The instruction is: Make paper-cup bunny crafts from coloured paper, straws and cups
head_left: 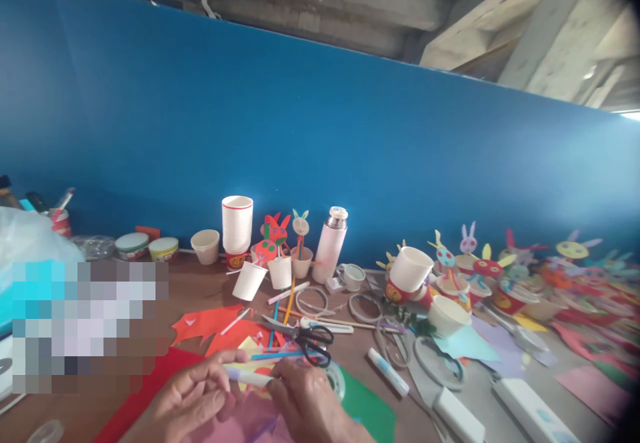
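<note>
A slim white pen-like stick with a purple end point(254, 377) spans the gap between my hands. My left hand point(193, 393) pinches its purple end between thumb and fingers. My right hand point(307, 396) is closed on its other end, which the fingers partly hide. Pink paper point(250, 419) lies below the hands. Just beyond them are black-handled scissors point(315, 343), a blue straw point(277, 355) and red paper scraps point(230, 329). A roll of clear tape point(338, 381) sits by my right hand, on green paper point(367, 406).
Along the blue wall stand stacked paper cups point(237, 226), a pink thermos point(330, 249) and several cups with paper rabbit figures point(453, 276). To the right lie a glue stick point(389, 372), tape rolls point(440, 363) and white boxes point(533, 409). A plastic bag point(35, 243) is at left.
</note>
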